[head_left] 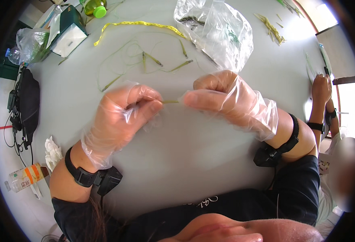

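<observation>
Item: thin green strip (170,102), frame centre, held taut over the grey table (193,161).
Left hand (123,117), 9 o'clock of it: gloved fingertips pinched shut on one end.
Right hand (222,99), 3 o'clock: likewise pinched.
Handling: keep tension even, or it may snap.
Loose strips (153,60), plastic bag (218,32), 12 o'clock.

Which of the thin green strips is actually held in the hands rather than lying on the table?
The short strip pinched between left hand and right hand; the others lie loose farther up the table.
</observation>
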Tool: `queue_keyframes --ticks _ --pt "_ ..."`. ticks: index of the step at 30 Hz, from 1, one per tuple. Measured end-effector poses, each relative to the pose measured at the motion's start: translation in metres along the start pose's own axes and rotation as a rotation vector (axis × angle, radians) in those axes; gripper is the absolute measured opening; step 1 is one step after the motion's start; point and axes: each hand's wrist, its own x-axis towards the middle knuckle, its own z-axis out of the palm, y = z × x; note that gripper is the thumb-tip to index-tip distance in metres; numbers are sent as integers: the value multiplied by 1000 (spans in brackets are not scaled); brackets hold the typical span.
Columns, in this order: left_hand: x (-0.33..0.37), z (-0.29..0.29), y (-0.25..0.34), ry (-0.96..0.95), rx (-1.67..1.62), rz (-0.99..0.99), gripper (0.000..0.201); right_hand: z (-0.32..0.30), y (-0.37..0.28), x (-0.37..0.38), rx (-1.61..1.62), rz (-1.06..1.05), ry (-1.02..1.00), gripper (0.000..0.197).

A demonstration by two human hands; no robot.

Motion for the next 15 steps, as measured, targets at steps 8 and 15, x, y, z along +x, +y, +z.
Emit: queue_keyframes --ticks 8,15 --pt "0 -2 5 -115 167 83 7 2 24 12 600 -234 -108 35" --pt "-2 -1 3 -98 113 20 7 -3 29 13 805 -290 -315 29"
